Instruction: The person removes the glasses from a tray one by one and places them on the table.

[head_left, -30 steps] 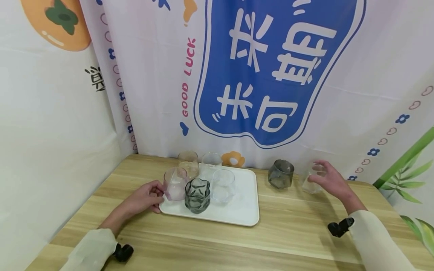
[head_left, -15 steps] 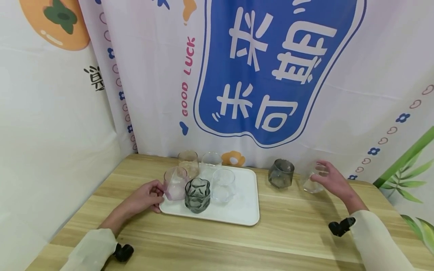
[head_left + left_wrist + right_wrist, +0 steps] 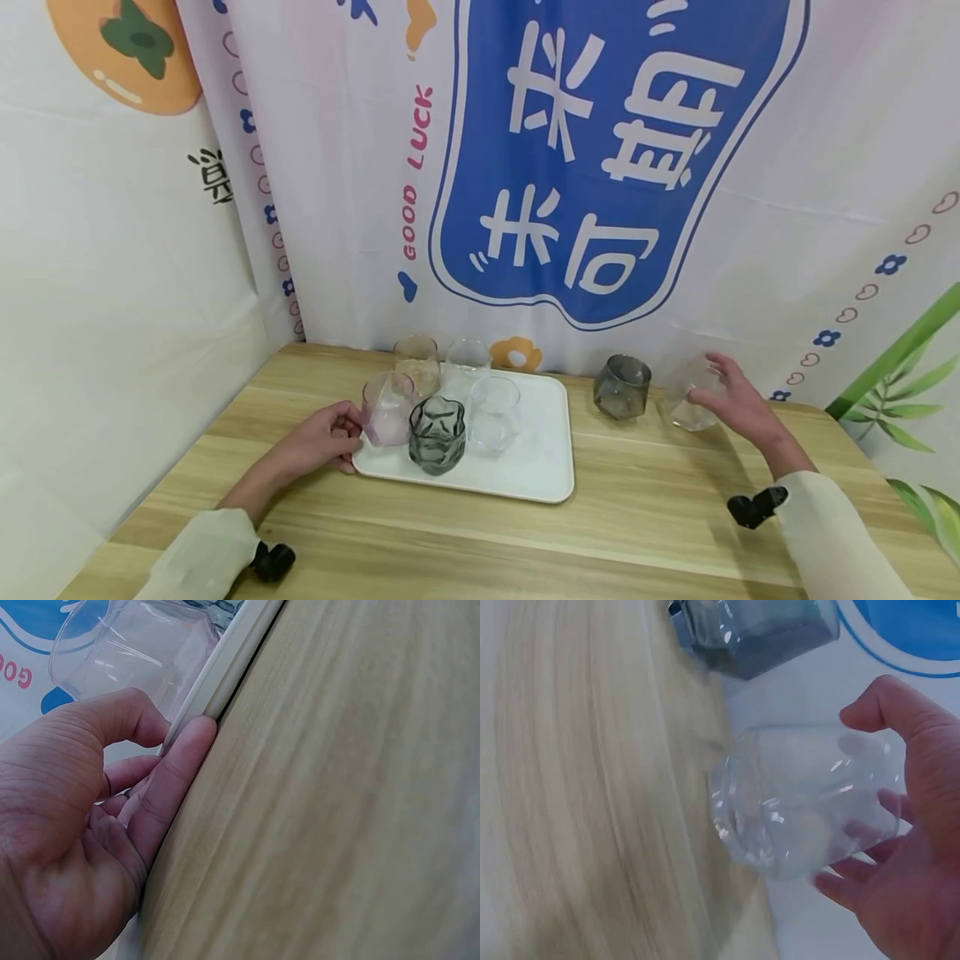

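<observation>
My left hand (image 3: 328, 437) pinches the left edge of a white tray (image 3: 546, 433), thumb and forefinger at the rim in the left wrist view. Beside it on the tray stands a pink-tinted glass (image 3: 387, 417). Also on the tray are a dark grey wavy glass (image 3: 437, 437), a clear glass (image 3: 495, 417) and another clear glass (image 3: 468, 357) at the back. At the right, my right hand (image 3: 738, 404) curls round the upper part of a clear glass (image 3: 795, 799), its fingers showing through the wall. That glass stands upright on the table near the curtain.
A smoky grey faceted glass (image 3: 622, 387) stands on the table left of my right hand. An amber-tinted glass (image 3: 417, 365) is at the tray's back left corner. A printed curtain (image 3: 360, 250) hangs behind the wooden table (image 3: 450, 542).
My right hand and the clear glass by it have shifted slightly to the right. The left hand, the tray and its glasses have stayed in place.
</observation>
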{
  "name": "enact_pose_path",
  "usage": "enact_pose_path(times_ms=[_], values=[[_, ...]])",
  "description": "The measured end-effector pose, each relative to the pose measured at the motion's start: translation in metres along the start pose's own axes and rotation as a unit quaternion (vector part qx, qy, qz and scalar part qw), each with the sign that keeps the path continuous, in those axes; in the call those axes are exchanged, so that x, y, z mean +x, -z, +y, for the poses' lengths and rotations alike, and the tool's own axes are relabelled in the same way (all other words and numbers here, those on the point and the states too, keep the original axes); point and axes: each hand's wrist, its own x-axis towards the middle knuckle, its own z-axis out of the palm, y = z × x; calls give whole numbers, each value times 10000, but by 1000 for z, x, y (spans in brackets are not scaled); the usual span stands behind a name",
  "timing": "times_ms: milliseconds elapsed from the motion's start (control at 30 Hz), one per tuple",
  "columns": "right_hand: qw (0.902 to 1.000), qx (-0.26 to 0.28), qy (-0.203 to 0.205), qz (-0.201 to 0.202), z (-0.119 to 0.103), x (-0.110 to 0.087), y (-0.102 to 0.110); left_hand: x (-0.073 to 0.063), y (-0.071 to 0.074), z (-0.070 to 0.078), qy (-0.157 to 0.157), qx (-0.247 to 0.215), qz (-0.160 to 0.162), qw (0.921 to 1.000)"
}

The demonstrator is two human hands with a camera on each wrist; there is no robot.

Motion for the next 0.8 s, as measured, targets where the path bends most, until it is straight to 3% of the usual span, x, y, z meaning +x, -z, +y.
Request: enact_pose_path(times_ms=[167,333,467,600,800], values=[[9923,-36,335,1194,-15,-2,-4,0,0,0,-29,-27,-11,10000],[9821,212,723,1728,-39,-11,-12,1,0,0,-35,-56,-19,10000],[9745,418,1369,1726,-61,-15,-25,0,1,0,-35,-62,-15,10000],[9701,511,1876,1450,-80,-18,-45,-1,1,-1,-56,-58,-15,10000],[9713,687,2100,882,-102,-20,-78,0,1,-1,-26,-75,-15,10000]])
